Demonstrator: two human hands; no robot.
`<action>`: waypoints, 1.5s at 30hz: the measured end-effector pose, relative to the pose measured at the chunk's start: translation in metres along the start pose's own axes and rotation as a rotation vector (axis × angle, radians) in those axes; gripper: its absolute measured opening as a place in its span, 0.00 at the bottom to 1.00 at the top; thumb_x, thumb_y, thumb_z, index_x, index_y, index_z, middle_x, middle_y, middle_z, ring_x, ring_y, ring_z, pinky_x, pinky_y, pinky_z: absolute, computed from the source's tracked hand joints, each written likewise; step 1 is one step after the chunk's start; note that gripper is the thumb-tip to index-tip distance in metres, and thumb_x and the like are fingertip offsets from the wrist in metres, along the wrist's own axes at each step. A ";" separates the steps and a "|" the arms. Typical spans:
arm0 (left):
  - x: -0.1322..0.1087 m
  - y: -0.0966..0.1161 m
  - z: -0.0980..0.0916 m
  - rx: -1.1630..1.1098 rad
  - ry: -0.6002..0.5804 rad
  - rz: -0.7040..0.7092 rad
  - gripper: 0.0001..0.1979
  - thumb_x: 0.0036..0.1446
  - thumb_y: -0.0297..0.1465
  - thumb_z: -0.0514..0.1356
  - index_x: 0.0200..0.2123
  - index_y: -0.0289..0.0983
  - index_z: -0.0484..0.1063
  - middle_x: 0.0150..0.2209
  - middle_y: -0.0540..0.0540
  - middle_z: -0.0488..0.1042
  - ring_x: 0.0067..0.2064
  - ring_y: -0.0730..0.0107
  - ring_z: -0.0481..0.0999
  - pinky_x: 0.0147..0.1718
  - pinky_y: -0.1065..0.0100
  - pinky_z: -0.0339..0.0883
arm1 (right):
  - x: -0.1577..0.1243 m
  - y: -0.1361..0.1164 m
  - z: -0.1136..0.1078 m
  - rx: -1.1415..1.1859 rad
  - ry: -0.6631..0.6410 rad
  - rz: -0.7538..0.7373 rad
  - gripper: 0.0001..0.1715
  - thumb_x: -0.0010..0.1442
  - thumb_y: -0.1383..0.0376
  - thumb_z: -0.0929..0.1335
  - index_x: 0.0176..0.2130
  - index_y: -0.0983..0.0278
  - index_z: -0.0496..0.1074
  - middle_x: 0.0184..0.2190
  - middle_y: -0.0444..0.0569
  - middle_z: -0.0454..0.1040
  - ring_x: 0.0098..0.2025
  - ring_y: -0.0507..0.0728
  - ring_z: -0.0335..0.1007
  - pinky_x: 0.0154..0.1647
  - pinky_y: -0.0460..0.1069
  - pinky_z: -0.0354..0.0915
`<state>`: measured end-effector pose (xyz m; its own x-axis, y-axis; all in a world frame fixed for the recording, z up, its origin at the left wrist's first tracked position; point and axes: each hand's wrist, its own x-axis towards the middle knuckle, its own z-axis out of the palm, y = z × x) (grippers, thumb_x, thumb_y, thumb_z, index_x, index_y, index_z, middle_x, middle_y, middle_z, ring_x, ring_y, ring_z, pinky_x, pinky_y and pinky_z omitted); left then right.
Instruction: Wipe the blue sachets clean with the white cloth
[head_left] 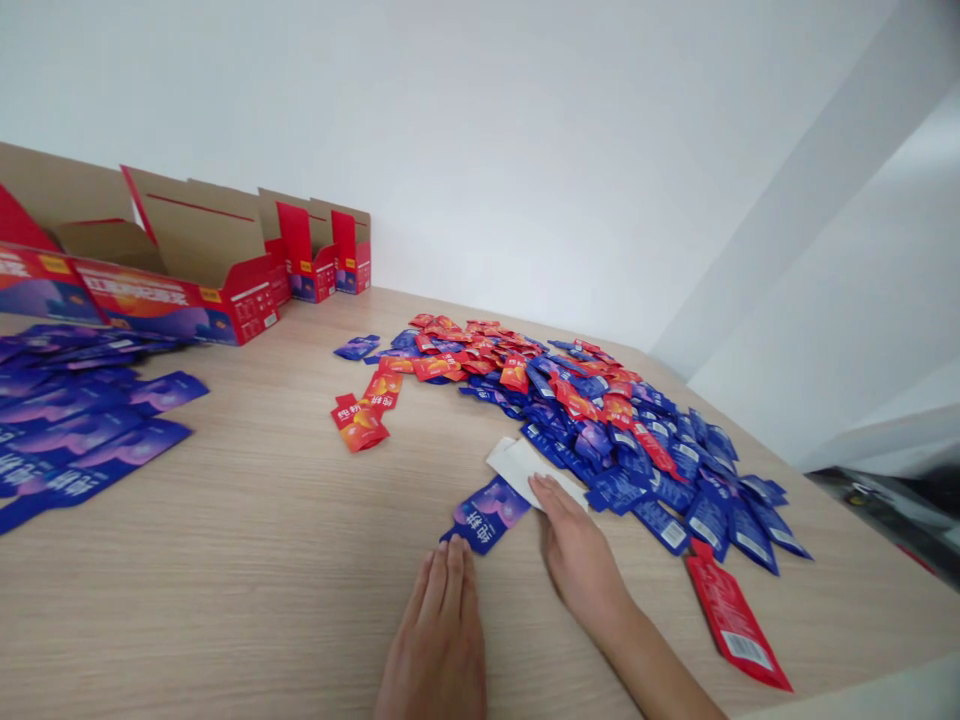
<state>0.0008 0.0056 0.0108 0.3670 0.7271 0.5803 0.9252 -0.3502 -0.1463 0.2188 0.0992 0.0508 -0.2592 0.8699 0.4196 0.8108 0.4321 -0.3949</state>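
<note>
Open hands on a light wood-grain table (225,600)

The left hand (439,630) lies flat just below a blue sachet (487,515); the right hand (577,555) rests flat on a white slip (525,472); red cartons (180,290) stand against a white wall (450,150).

Loc: indoor workroom, prob. small-scale packing area, seems bare & utilitarian. Evidence: wood-laminate table (225,610) is carrying a large heap of blue & red sachets (577,410) at 12–1 o'clock; printed red retail cartons (180,280) are standing open along far edge at 10–11 o'clock; plain white wall (450,140) is rising behind; pale angled beam (795,220) is running across at 2 o'clock.
</note>
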 end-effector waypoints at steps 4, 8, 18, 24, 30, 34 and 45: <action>0.005 0.003 -0.010 -0.029 -0.005 -0.021 0.27 0.59 0.31 0.54 0.59 0.25 0.74 0.62 0.34 0.76 0.64 0.52 0.74 0.63 0.57 0.69 | -0.011 -0.034 -0.004 0.077 0.007 -0.096 0.39 0.66 0.79 0.58 0.72 0.59 0.64 0.70 0.53 0.68 0.72 0.62 0.62 0.73 0.66 0.60; 0.007 0.004 -0.015 -0.015 -0.041 -0.026 0.26 0.59 0.29 0.53 0.58 0.26 0.75 0.59 0.33 0.78 0.63 0.53 0.74 0.63 0.56 0.69 | -0.014 -0.062 0.005 0.103 -0.162 -0.341 0.51 0.57 0.84 0.58 0.74 0.59 0.60 0.71 0.49 0.66 0.75 0.57 0.57 0.74 0.61 0.60; 0.017 0.003 -0.042 -0.053 -0.199 0.005 0.27 0.63 0.28 0.53 0.62 0.18 0.69 0.65 0.25 0.71 0.67 0.45 0.70 0.67 0.50 0.66 | -0.005 -0.034 -0.008 0.017 -0.041 -0.094 0.34 0.64 0.77 0.60 0.66 0.66 0.71 0.66 0.59 0.72 0.68 0.62 0.67 0.72 0.64 0.64; 0.021 0.003 -0.046 -0.056 -0.267 0.008 0.27 0.64 0.25 0.51 0.64 0.17 0.66 0.66 0.23 0.69 0.68 0.45 0.69 0.67 0.49 0.66 | 0.004 -0.044 -0.011 -0.031 -0.012 -0.043 0.24 0.71 0.65 0.64 0.63 0.63 0.74 0.62 0.60 0.74 0.64 0.68 0.69 0.66 0.68 0.66; 0.027 0.002 -0.052 -0.039 -0.284 0.012 0.27 0.65 0.25 0.50 0.65 0.17 0.65 0.66 0.24 0.70 0.68 0.46 0.70 0.67 0.50 0.67 | -0.001 -0.064 -0.020 0.003 -0.049 -0.038 0.30 0.73 0.71 0.58 0.69 0.59 0.67 0.62 0.54 0.76 0.63 0.64 0.73 0.66 0.65 0.69; 0.034 0.001 -0.059 -0.066 -0.358 0.020 0.24 0.64 0.23 0.50 0.60 0.22 0.72 0.59 0.29 0.77 0.61 0.49 0.76 0.65 0.49 0.68 | -0.010 -0.078 -0.015 0.102 -0.196 -0.257 0.38 0.67 0.79 0.58 0.71 0.60 0.65 0.68 0.51 0.71 0.72 0.58 0.62 0.74 0.61 0.61; 0.026 0.001 -0.050 -0.008 -0.316 0.035 0.26 0.65 0.25 0.49 0.63 0.20 0.67 0.66 0.27 0.71 0.68 0.48 0.70 0.67 0.51 0.66 | 0.007 -0.024 -0.020 -0.008 -0.067 -0.052 0.38 0.65 0.81 0.58 0.69 0.67 0.67 0.67 0.59 0.71 0.71 0.62 0.65 0.73 0.65 0.61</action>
<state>0.0062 -0.0053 0.0655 0.4113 0.8616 0.2975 0.9113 -0.3816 -0.1547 0.2076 0.0905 0.0797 -0.3353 0.8606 0.3833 0.7994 0.4752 -0.3677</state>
